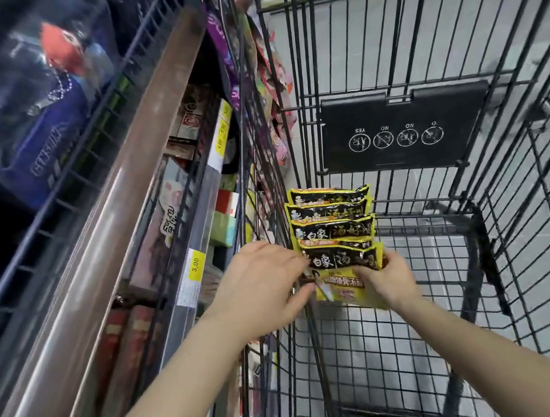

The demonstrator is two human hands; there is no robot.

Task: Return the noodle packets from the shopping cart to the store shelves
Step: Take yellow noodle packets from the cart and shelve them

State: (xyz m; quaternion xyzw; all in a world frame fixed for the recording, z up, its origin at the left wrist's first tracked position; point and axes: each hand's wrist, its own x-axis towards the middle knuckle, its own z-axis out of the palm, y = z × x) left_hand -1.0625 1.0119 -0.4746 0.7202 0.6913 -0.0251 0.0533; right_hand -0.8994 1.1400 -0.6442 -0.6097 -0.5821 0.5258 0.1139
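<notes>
Item: black wire shopping cart point(525, 250), holding a fanned row of yellow-and-black plastic noodle packets point(333, 229) against its left wall. I count five or so, overlapping like shingles, long axes running across the cart, the row receding from me. My right hand point(388, 283) grips the nearest packet's right edge; my left hand point(261, 288) has fingers curled at its left edge. Beside the cart: brown metal store shelves point(105, 226) stocked with boxed goods, yellow price tags point(195, 265) on the rail.
</notes>
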